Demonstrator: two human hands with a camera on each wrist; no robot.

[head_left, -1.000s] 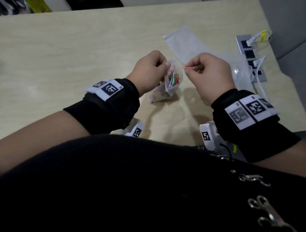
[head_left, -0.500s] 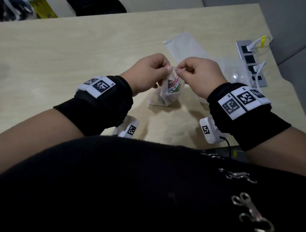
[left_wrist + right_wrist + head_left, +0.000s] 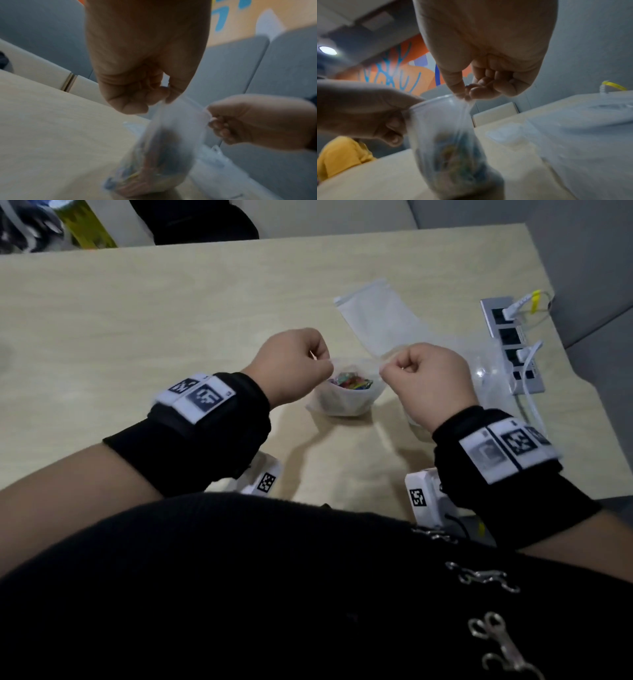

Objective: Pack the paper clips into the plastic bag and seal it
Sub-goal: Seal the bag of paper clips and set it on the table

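A small clear plastic bag (image 3: pixel 344 402) hangs between my two hands above the table, its mouth stretched wide. Coloured paper clips (image 3: pixel 349 381) lie heaped inside it, blurred in both wrist views. My left hand (image 3: pixel 291 364) pinches the left corner of the bag's rim; in the left wrist view the left hand (image 3: pixel 145 86) grips that edge of the plastic bag (image 3: pixel 164 148) between thumb and curled fingers. My right hand (image 3: pixel 424 374) pinches the right corner, and in the right wrist view the right hand (image 3: pixel 467 93) holds the plastic bag (image 3: pixel 447 135) by thumb and forefinger.
An empty zip bag (image 3: pixel 376 313) lies flat beyond my hands, with more clear plastic (image 3: pixel 489 374) crumpled at the right. A grey power strip (image 3: pixel 513 344) with white plugs and cables sits near the table's right edge (image 3: pixel 582 392). A person in yellow (image 3: pixel 342 152) sits across.
The right hand put the pink clip it held into the bag, then took the bag's rim. Both hands moved apart, pulling the mouth wide, and the bag now hangs upright.
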